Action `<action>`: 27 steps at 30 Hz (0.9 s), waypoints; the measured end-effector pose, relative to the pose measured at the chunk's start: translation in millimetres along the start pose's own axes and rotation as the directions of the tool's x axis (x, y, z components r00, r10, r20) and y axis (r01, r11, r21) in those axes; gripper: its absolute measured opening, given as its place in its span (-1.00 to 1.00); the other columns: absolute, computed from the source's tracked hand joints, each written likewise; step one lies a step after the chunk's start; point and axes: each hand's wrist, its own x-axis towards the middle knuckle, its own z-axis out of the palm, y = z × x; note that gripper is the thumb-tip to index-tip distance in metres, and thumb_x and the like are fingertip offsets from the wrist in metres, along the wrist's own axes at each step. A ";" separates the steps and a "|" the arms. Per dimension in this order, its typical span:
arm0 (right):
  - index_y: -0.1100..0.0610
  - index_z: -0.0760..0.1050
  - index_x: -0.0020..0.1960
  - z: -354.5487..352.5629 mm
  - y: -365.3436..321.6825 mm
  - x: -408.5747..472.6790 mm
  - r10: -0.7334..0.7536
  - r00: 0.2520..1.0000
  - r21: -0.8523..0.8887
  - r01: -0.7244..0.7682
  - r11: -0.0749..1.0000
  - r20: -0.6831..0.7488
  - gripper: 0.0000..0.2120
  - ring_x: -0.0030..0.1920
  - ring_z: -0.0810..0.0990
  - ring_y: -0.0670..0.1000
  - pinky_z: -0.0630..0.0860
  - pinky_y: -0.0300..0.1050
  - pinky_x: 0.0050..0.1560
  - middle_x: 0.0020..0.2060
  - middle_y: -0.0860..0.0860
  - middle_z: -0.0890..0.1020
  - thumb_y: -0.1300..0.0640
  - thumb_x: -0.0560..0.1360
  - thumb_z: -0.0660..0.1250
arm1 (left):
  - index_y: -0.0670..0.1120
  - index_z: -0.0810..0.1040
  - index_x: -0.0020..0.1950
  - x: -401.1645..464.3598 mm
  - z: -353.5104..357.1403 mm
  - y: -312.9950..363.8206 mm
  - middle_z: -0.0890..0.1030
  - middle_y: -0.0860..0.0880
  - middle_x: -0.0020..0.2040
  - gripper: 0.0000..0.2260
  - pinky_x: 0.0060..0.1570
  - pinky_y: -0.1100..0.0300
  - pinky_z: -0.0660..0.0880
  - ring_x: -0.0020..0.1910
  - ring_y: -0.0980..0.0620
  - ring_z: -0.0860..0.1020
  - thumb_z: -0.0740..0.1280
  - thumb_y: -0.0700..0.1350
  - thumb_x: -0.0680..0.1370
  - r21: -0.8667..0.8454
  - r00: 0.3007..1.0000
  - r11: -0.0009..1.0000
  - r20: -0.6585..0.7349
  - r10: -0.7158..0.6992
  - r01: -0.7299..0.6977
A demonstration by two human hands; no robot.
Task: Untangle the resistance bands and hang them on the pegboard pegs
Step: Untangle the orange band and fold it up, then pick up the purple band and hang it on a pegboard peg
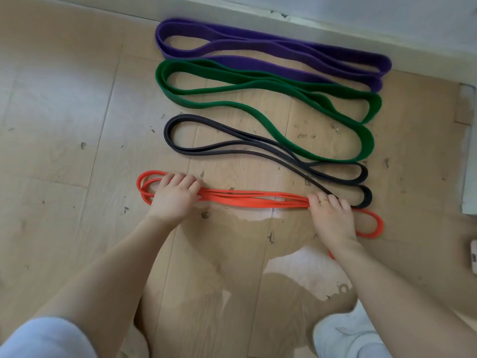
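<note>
Head view looks down at a wooden floor (64, 120) where four resistance bands lie in separate rows beside the skirting board (335, 24). The left hand (173, 195) and right hand (331, 215) both rest on the orange band (253, 198), nearest the person, fingers curled over its gathered strands near either end; whether they grip or only press is hard to tell. This band is thin, soft and stretchy, folded into several loops, so it will likely flop and snag on itself; taking it by one end loop should let the rest fall free. The black band (219, 148) lies just beyond, its right end touching or passing under the orange one by the right hand, and may drag along. The green band (258, 109) and purple band (258, 45) are wider and probably heavier. No pegboard is in sight. A white shoe (343, 334) shows at bottom right.
</note>
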 end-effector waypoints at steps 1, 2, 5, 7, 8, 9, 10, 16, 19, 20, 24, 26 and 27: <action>0.23 0.54 -0.09 -1.6 0.4 1.9 -0.027 0.999 -0.023 0.026 0.999 -0.018 -0.72 -0.25 0.61 0.16 0.47 -0.04 -0.27 -0.24 0.14 0.63 0.36 0.24 0.51 | -0.16 0.61 -0.08 4.0 0.0 1.2 0.61 -0.10 -0.19 -0.77 -0.15 0.02 0.51 -0.21 -0.16 0.59 0.52 -0.14 0.33 0.010 1.000 1.000 0.007 0.010 -0.010; 0.24 0.52 -0.15 -3.3 1.2 4.5 -0.055 0.998 -0.048 0.053 0.997 -0.041 -0.74 -0.30 0.61 0.15 0.46 -0.06 -0.31 -0.29 0.14 0.61 0.38 0.21 0.50 | -0.16 0.61 -0.11 7.0 0.4 2.3 0.60 -0.10 -0.21 -0.77 -0.18 0.02 0.51 -0.23 -0.16 0.58 0.54 -0.20 0.29 0.020 1.000 1.000 0.012 0.021 -0.021; 0.23 0.49 -0.19 -8.2 5.2 13.3 -0.069 0.995 -0.084 0.064 0.994 -0.066 -0.77 -0.36 0.58 0.14 0.44 -0.08 -0.34 -0.34 0.13 0.59 0.38 0.23 0.47 | -0.19 0.60 -0.13 10.1 -4.3 4.8 0.60 -0.13 -0.21 -0.75 -0.21 0.01 0.51 -0.26 -0.17 0.57 0.54 -0.28 0.25 0.027 1.000 0.999 0.018 -0.022 0.021; 0.23 0.51 -0.12 -9.1 6.3 16.9 -0.004 0.999 -0.046 0.002 0.999 -0.040 -0.77 -0.31 0.59 0.17 0.46 -0.05 -0.31 -0.27 0.15 0.61 0.37 0.27 0.46 | -0.22 0.60 -0.09 12.0 -5.3 8.8 0.61 -0.17 -0.17 -0.71 -0.20 -0.01 0.51 -0.24 -0.21 0.58 0.51 -0.35 0.23 0.009 0.994 0.994 0.035 -0.108 0.108; 0.24 0.53 -0.09 -9.9 5.5 17.0 0.026 0.999 -0.031 -0.027 0.999 -0.018 -0.75 -0.29 0.59 0.19 0.46 -0.03 -0.30 -0.24 0.16 0.61 0.37 0.27 0.46 | -0.23 0.59 -0.07 14.5 -5.9 11.7 0.60 -0.19 -0.15 -0.70 -0.19 -0.03 0.51 -0.21 -0.23 0.58 0.49 -0.37 0.22 0.003 0.986 0.988 0.058 -0.155 0.155; 0.24 0.54 -0.05 -10.3 4.2 16.2 0.042 0.999 -0.021 -0.042 0.999 0.008 -0.73 -0.27 0.59 0.20 0.47 -0.02 -0.29 -0.20 0.18 0.60 0.38 0.28 0.46 | -0.24 0.58 -0.06 17.4 -7.5 15.3 0.60 -0.20 -0.12 -0.70 -0.16 -0.06 0.50 -0.17 -0.25 0.57 0.47 -0.37 0.24 -0.007 0.977 0.981 0.094 -0.192 0.194; 0.25 0.54 -0.01 -10.3 3.0 14.9 0.045 0.998 -0.013 -0.044 0.999 0.043 -0.71 -0.26 0.59 0.21 0.48 -0.01 -0.29 -0.18 0.19 0.59 0.38 0.28 0.45 | -0.24 0.57 -0.02 19.9 -9.6 19.0 0.59 -0.21 -0.07 -0.72 -0.10 -0.08 0.48 -0.10 -0.26 0.56 0.44 -0.37 0.29 -0.021 0.967 0.974 0.127 -0.220 0.224; 0.10 0.40 0.28 -27.9 8.1 18.7 0.051 0.961 0.014 -0.057 0.998 0.271 -0.62 0.07 0.52 0.11 0.44 -0.04 -0.01 0.10 0.08 0.51 0.11 0.48 0.34 | -0.13 0.35 0.35 19.1 -13.8 19.0 0.43 -0.12 0.29 -0.66 0.25 0.03 0.27 0.31 -0.15 0.35 0.20 -0.16 0.57 -0.077 0.951 0.963 0.194 -0.241 0.259; 0.09 0.31 0.33 -50.1 5.5 18.3 -0.013 0.954 0.086 -0.013 0.996 0.299 -0.59 0.19 0.46 0.09 0.40 -0.05 0.12 0.23 0.06 0.43 0.03 0.52 0.27 | -0.13 0.34 0.39 10.8 -27.6 14.3 0.41 -0.12 0.34 -0.63 0.29 0.02 0.25 0.36 -0.14 0.31 0.22 -0.14 0.58 -0.129 0.949 0.960 0.230 -0.214 0.248; 0.10 0.31 0.32 -59.7 3.8 17.7 -0.029 0.953 0.096 0.000 0.995 0.301 -0.60 0.21 0.45 0.09 0.39 -0.04 0.13 0.24 0.06 0.42 0.02 0.53 0.27 | -0.12 0.32 0.40 7.5 -35.6 13.9 0.39 -0.11 0.35 -0.62 0.29 0.02 0.24 0.37 -0.13 0.30 0.21 -0.12 0.58 -0.147 0.948 0.958 0.242 -0.206 0.245; 0.11 0.32 0.32 -107.1 -3.2 14.4 -0.045 0.955 0.170 -0.006 0.985 0.294 -0.63 0.26 0.41 0.09 0.39 -0.02 0.17 0.28 0.06 0.38 0.02 0.56 0.21 | -0.08 0.29 0.41 -8.5 -77.1 11.4 0.36 -0.06 0.37 -0.62 0.30 0.07 0.22 0.38 -0.08 0.27 0.16 -0.09 0.59 -0.154 0.935 0.953 0.286 -0.210 0.261; 0.12 0.32 0.34 -134.1 -6.9 13.9 -0.071 0.963 0.229 0.010 0.973 0.261 -0.64 0.28 0.38 0.09 0.38 -0.01 0.20 0.31 0.06 0.36 0.05 0.57 0.19 | -0.08 0.31 0.40 -14.7 -101.4 7.9 0.37 -0.06 0.36 -0.63 0.28 0.08 0.24 0.38 -0.07 0.27 0.15 -0.10 0.59 -0.154 0.921 0.938 0.292 -0.257 0.310; 0.11 0.33 0.34 -146.6 -9.1 14.8 -0.082 0.968 0.262 0.017 0.965 0.239 -0.64 0.29 0.38 0.09 0.37 -0.01 0.22 0.31 0.06 0.36 0.07 0.57 0.18 | -0.09 0.31 0.40 -15.7 -112.6 5.1 0.37 -0.06 0.37 -0.63 0.28 0.08 0.25 0.38 -0.08 0.27 0.16 -0.11 0.59 -0.163 0.915 0.927 0.286 -0.283 0.338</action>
